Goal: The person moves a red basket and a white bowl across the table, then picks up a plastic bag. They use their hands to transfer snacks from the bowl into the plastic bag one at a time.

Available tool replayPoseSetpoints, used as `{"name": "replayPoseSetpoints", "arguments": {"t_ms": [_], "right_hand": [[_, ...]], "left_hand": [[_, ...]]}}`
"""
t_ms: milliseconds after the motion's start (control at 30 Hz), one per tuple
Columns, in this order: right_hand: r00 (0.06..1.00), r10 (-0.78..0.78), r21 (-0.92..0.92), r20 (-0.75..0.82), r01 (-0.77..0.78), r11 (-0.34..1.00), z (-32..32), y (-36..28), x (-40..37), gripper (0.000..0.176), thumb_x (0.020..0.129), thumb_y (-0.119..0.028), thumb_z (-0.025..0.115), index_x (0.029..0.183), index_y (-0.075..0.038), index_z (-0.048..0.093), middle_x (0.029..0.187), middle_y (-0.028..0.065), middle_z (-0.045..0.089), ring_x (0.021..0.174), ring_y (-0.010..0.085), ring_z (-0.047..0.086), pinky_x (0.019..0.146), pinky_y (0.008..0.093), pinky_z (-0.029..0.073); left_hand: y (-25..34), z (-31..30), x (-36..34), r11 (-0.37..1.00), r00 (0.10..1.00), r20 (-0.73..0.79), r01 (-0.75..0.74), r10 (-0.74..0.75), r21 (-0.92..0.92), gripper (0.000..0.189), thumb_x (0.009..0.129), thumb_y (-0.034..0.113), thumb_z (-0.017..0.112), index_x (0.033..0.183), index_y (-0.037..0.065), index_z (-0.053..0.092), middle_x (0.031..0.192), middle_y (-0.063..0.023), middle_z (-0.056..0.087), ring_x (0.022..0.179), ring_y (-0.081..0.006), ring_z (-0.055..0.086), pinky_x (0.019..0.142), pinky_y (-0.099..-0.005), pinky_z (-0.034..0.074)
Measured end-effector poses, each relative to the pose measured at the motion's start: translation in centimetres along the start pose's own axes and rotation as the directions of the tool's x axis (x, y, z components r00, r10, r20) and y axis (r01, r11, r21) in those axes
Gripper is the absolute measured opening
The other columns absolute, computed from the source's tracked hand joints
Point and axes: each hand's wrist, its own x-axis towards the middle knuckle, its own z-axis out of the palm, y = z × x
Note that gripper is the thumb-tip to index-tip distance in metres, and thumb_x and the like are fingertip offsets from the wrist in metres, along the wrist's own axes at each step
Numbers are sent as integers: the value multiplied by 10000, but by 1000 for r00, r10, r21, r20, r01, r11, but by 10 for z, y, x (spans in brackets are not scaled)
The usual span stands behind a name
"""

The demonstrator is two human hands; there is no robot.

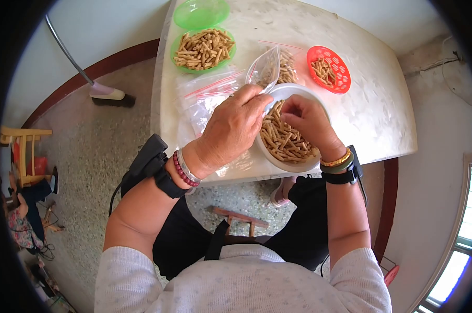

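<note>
My left hand [233, 125] is closed on the edge of a clear zip bag [264, 70], held upright and open at the left rim of a white bowl [319, 101]. Brown stick-shaped pieces [285, 138] fill much of the bowl. Over the bowl's upper part is my right hand [309, 120], its fingers curled together; what they hold, if anything, is hidden. Behind the held bag lies a filled clear bag [288, 68] of the same sticks. Flat clear bags with red zip lines [210, 96] lie left of my left hand.
A green basket [176, 52] of sticks and a green lid [202, 13] are at the back left. A red basket [343, 78] with some sticks stands at the right. A broom [108, 95] leans left of the table [371, 125]. Another person's legs [35, 195] show far left.
</note>
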Motion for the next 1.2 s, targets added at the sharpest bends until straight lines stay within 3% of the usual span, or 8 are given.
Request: {"name": "replayPoseSetpoints", "arguments": {"t_ms": [67, 100, 167, 267, 467, 700, 967, 1200], "right_hand": [[997, 49, 558, -66, -4, 830, -2, -2, -4, 122, 871, -19, 664, 989, -23, 631, 902, 34, 648, 801, 112, 608, 737, 259, 500], [996, 50, 559, -69, -3, 829, -4, -5, -7, 122, 871, -19, 664, 989, -23, 631, 902, 34, 648, 801, 112, 608, 737, 259, 500], [995, -21, 766, -94, 85, 637, -9, -15, -12, 199, 897, 16, 629, 1087, -30, 595, 944, 6, 633, 882, 97, 599, 793, 251, 492], [993, -56, 844, -107, 121, 523, -8, -16, -17, 263, 887, 43, 622, 1134, -32, 577, 993, 24, 629, 947, 103, 591, 864, 250, 486], [984, -126, 848, -123, 170, 502, -1, -25, -19, 319, 882, 65, 607, 1184, -22, 553, 1063, 46, 616, 994, 117, 593, 923, 267, 492], [983, -68, 840, -170, 181, 511, 0, -26, -21, 358, 883, 73, 599, 1228, -14, 551, 1065, 44, 614, 1009, 114, 591, 927, 263, 491], [984, -124, 803, -131, 179, 568, 5, -23, -23, 223, 910, 17, 638, 1131, -10, 635, 1072, 26, 650, 993, 91, 598, 908, 232, 483], [986, -115, 827, -121, 164, 539, 3, -24, -24, 158, 914, 4, 649, 1072, -5, 659, 1014, 20, 670, 965, 95, 613, 880, 236, 498]], "left_hand": [[1, 3, 0, 1000, 1000, 11, 11, -11, -10, 276, 840, -18, 632, 1114, 19, 625, 1073, -142, 586, 922, -318, 628, 792, -392, 527], [0, 5, -1, 1000, 1000, 24, 16, -16, -20, 254, 842, -7, 640, 1095, 16, 631, 1065, -137, 587, 917, -315, 629, 785, -389, 527], [1, 6, -1, 999, 999, 40, 19, -18, -28, 232, 844, 5, 648, 1075, 13, 636, 1057, -131, 588, 912, -311, 631, 778, -386, 527], [4, 8, -2, 999, 998, 62, 6, -3, -50, 195, 851, 37, 663, 1043, 5, 645, 1034, -125, 592, 893, -305, 630, 759, -377, 522], [5, 11, -3, 996, 999, 34, -8, 11, -92, 127, 865, 62, 666, 973, -3, 644, 975, -117, 591, 831, -301, 620, 721, -374, 508], [3, 10, -1, 996, 1000, 1, 5, -5, -86, 121, 829, 37, 691, 899, 13, 596, 972, -110, 577, 839, -298, 622, 711, -387, 519], [0, 11, -2, 996, 999, -50, 0, -4, -85, 163, 807, 25, 709, 897, 22, 572, 939, -111, 564, 814, -304, 616, 689, -393, 509], [0, 11, -2, 998, 999, -48, 3, -6, -69, 174, 800, 26, 716, 893, 21, 569, 930, -106, 558, 803, -303, 612, 684, -394, 504]]}}
